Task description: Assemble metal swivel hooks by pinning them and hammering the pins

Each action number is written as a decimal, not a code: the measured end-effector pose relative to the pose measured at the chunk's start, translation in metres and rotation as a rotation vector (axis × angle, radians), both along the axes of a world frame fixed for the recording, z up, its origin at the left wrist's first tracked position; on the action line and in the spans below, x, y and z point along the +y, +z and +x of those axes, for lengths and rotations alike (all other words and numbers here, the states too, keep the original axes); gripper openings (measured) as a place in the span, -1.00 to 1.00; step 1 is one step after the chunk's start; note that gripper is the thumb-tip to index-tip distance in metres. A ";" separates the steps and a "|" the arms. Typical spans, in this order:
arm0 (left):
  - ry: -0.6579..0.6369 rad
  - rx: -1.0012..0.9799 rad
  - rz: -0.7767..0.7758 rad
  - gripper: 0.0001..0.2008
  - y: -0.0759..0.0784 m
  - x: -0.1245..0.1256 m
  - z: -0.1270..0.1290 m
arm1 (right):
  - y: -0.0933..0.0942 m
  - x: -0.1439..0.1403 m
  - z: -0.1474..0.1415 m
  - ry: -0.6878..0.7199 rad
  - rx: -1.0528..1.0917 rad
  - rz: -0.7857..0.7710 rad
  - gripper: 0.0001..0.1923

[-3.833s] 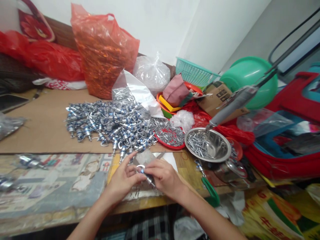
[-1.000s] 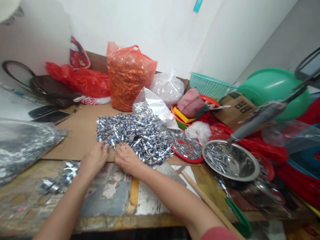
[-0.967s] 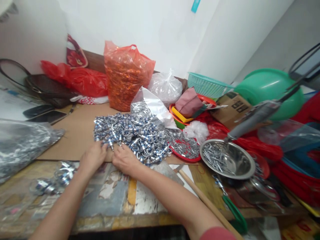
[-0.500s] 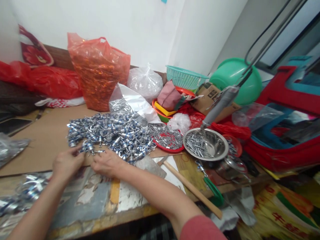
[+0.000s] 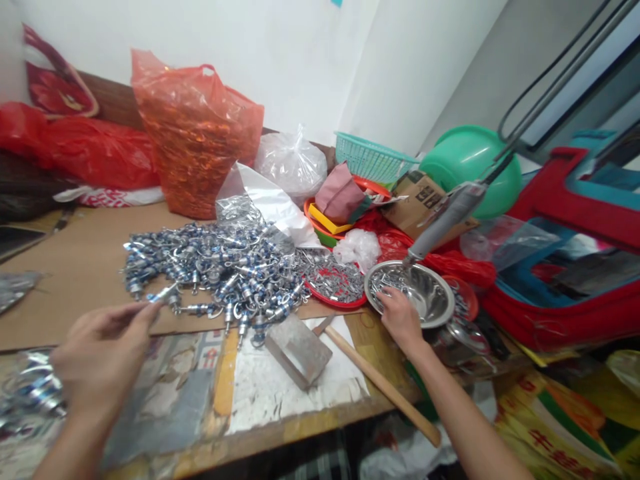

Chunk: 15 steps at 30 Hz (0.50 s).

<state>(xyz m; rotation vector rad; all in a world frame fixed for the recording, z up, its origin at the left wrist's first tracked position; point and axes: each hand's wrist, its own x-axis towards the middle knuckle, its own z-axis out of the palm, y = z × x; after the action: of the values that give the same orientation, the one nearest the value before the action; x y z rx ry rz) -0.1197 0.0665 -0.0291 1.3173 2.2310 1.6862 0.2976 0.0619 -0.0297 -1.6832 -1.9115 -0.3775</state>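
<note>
My left hand [image 5: 107, 343] is closed, pinching a small silver metal fitting [image 5: 164, 293] between thumb and fingers at the near left edge of the pile. The pile of blue-and-silver metal fittings [image 5: 215, 263], some with curved hook-like parts, lies on brown cardboard. My right hand [image 5: 400, 319] reaches over the near left rim of a steel bowl [image 5: 440, 310] that holds thin metal pins [image 5: 393, 277]. Its fingertips are drawn together at the pins; whatever is between them is too small to make out.
A metal block [image 5: 299, 350] and a wooden-handled tool [image 5: 385, 383] lie near the table edge. Small metal parts fill a red tray [image 5: 335, 277]. A grey-handled tool [image 5: 445, 223] hangs over the bowl. Behind stand a red plastic bag [image 5: 197, 140] and a green basin [image 5: 475, 167].
My right hand has left my left hand at the pile and moved right to the steel bowl. My left hand has shifted slightly left, holding a fitting. The metal block is now uncovered.
</note>
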 end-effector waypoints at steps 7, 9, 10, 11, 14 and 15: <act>-0.679 -0.243 -0.065 -0.85 0.000 -0.039 0.097 | -0.015 0.040 -0.057 -0.003 0.005 -0.277 -0.77; -0.785 -0.210 -0.091 -0.83 -0.010 -0.043 0.110 | -0.016 0.062 -0.065 -0.022 0.006 -0.363 -0.80; -0.811 -0.175 -0.093 -0.81 -0.016 -0.044 0.113 | -0.016 0.070 -0.066 -0.032 0.007 -0.399 -0.81; -0.817 -0.139 -0.087 -0.79 -0.021 -0.046 0.114 | -0.017 0.077 -0.067 -0.044 0.008 -0.425 -0.83; -0.820 -0.044 -0.062 -0.79 -0.030 -0.048 0.112 | -0.019 0.085 -0.067 -0.081 0.010 -0.461 -0.84; -0.832 -0.024 -0.056 -0.80 -0.031 -0.049 0.111 | -0.020 0.084 -0.067 -0.091 0.011 -0.463 -0.83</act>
<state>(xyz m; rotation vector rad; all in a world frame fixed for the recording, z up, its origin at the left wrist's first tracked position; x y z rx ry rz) -0.0085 0.0177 -0.0598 1.8224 1.3582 1.2807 0.2307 0.1462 -0.0495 -2.0609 -2.0260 0.0504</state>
